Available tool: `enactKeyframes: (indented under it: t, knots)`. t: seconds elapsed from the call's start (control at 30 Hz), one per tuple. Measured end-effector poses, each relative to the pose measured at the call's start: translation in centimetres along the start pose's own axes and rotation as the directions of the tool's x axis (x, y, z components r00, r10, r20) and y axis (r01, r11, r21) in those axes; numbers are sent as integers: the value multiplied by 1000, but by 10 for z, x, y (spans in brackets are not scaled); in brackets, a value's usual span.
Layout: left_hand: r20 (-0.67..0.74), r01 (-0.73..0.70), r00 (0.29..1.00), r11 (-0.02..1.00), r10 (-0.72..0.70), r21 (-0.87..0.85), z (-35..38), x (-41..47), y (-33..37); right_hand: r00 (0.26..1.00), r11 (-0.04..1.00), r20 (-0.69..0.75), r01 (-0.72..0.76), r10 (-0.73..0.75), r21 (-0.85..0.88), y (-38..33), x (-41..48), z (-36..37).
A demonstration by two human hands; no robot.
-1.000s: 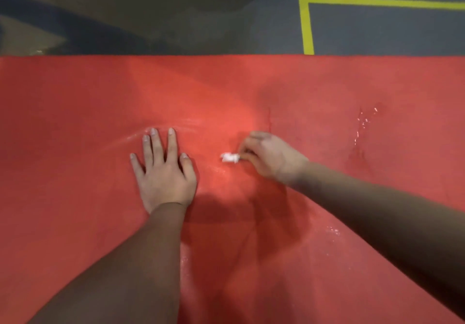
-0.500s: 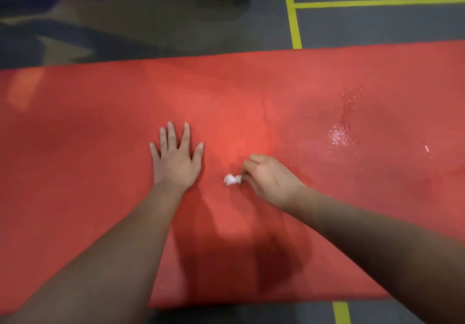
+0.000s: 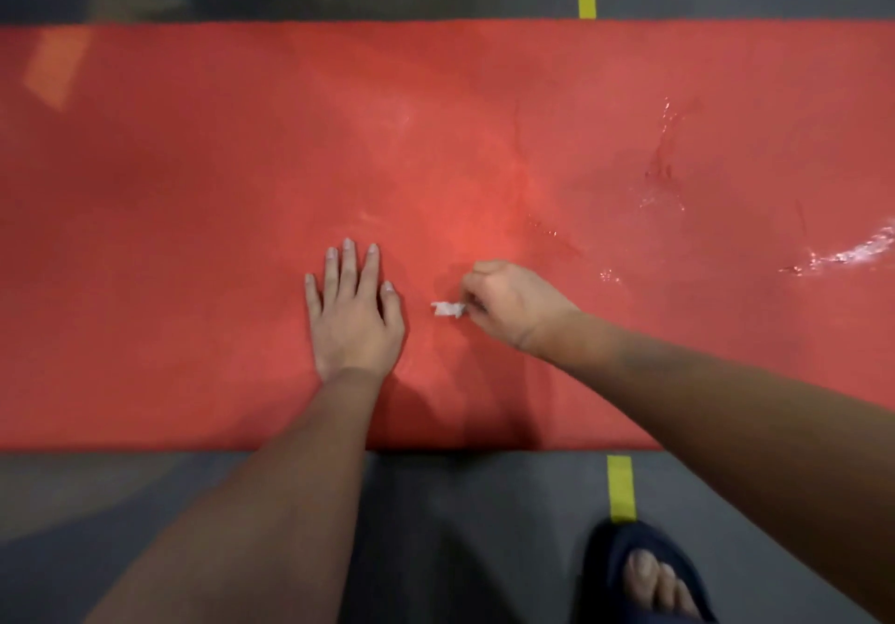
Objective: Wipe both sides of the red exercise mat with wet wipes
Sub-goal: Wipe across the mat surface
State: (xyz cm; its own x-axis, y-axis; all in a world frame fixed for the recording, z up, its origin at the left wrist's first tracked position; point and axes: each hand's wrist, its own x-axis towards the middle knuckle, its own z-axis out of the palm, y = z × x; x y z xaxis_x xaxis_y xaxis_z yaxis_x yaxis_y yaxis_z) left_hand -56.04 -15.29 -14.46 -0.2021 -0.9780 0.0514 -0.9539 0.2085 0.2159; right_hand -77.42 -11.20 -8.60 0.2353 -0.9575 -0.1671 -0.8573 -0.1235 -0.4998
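- Red foam exercise mat (image 3: 193, 187) lies flat on the grey floor (image 3: 460, 526).
- Both hands have slid closer to the mat's near edge than a moment ago, so I think this side is still being wiped and the other side is not done yet.
- Right hand (image 3: 513, 304) has a closed grip, its fingers curled round a small white wet wipe (image 3: 448, 308) that touches the mat.
- Left hand (image 3: 356, 321) lies open and flat on the mat, just beside the wipe.
- Shiny wet streaks (image 3: 842, 255) show far right.

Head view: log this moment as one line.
left hand flat on red mat | right hand pinching wet wipe on mat | wet streaks at right
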Motion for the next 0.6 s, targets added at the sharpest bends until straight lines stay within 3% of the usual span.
enactKeyframes:
  t: [0.13,0.2,0.33,0.47,0.6]
  knots:
    - [-3,-7,1000,1000,7,8,-1,0,-2,992,992,112,37,-50,122,-32,-67,32]
    - [-5,-3,1000,1000,3,12,0,0,-1,990,996,138,24,-37,92,-24,-79,33]
    - [-11,-4,1000,1000,4,13,-1,-1,-1,998,999,67,1,-4,39,-12,-76,29]
    - [-6,-10,1000,1000,10,10,-3,-1,-2,988,991,131,72,-86,110,-32,-113,47]
    - [-14,-3,1000,1000,3,8,-1,-1,-1,963,976,166,204,-214,75,-25,-123,44]
